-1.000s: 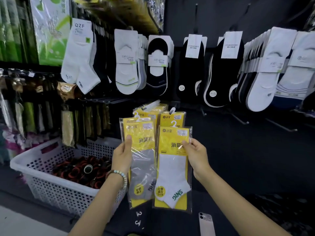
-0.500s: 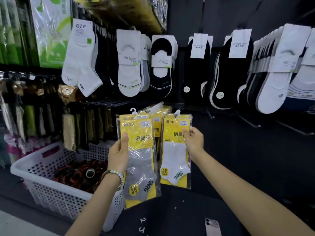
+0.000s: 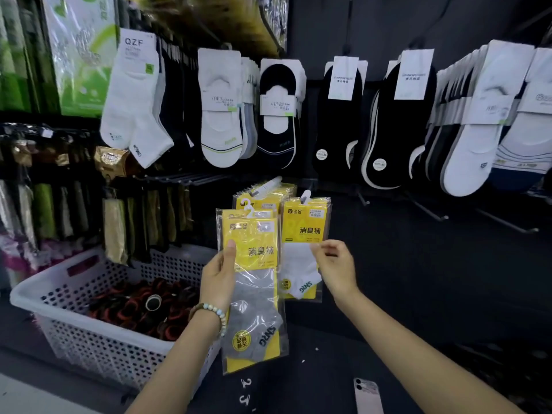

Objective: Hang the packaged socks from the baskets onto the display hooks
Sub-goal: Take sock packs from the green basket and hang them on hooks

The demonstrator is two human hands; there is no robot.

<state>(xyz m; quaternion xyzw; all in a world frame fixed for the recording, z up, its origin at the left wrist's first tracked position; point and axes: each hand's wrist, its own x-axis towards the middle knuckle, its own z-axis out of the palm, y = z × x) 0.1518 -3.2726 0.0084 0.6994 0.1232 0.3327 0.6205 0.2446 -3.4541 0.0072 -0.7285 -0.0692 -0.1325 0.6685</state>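
My left hand (image 3: 219, 274) grips a small stack of yellow sock packs (image 3: 254, 294); the front one shows a grey sock and has white hangers on top. Just right of it, a yellow pack with a white sock (image 3: 303, 234) hangs by its white hanger on a display hook (image 3: 305, 196), in front of more yellow packs (image 3: 263, 194) on the neighbouring hook. My right hand (image 3: 336, 265) is at that pack's right edge, fingers loosely curled, fingertips just touching the plastic.
A white perforated basket (image 3: 98, 334) with dark red and black items stands at the lower left. Rows of socks (image 3: 219, 115) hang above. Bare hooks (image 3: 430, 212) stick out to the right. A phone (image 3: 367, 395) lies at the bottom.
My right hand carried the white-sock pack up and back onto the hook, then slid down its edge and loosened. My left hand raised the grey-sock packs slightly.
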